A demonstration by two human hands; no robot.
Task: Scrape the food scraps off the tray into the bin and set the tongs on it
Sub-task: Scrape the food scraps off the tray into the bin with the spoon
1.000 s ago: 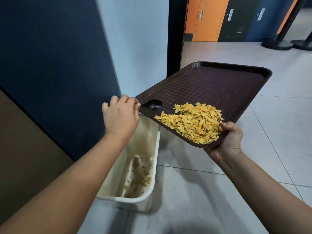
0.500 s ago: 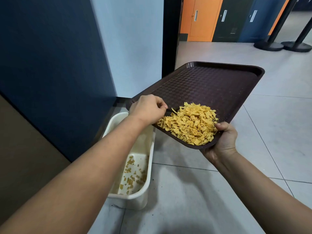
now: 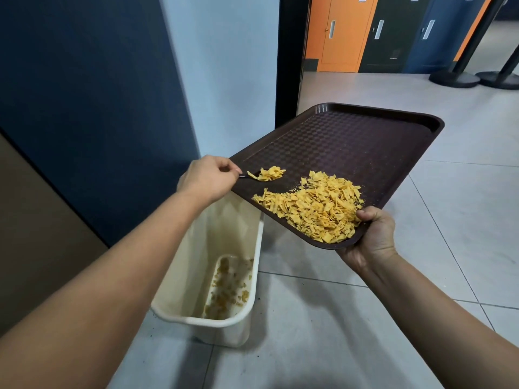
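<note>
A: What's changed from half a second back, starting at the left?

B: The left hand has pulled away from the heap toward nine o'clock, to the tray's left edge. It was over the pile then; now a small clump of scraps sits apart from the main heap, riding on a dark utensil that looks like a spoon. Only its short dark neck shows past the fingers, so I can't tell what sort of tool it is beyond that.

A: And the tray itself?

B: The tray is dark brown with a checked texture, held in the air and tilted, its low corner at about seven o'clock hanging over the cream bin. The main pile of yellow flakes lies in the near corner, at five o'clock of the small clump. The bin stands on the grey tiled floor against the blue wall, with a few flakes already at its bottom.

A: The hands?

B: The left one's fingers are curled, pinching the utensil's handle, forearm stretched out over the bin. The right hand, at the tray's near corner, grips the rim from beneath with the thumb hooked over the top beside the pile.
</note>
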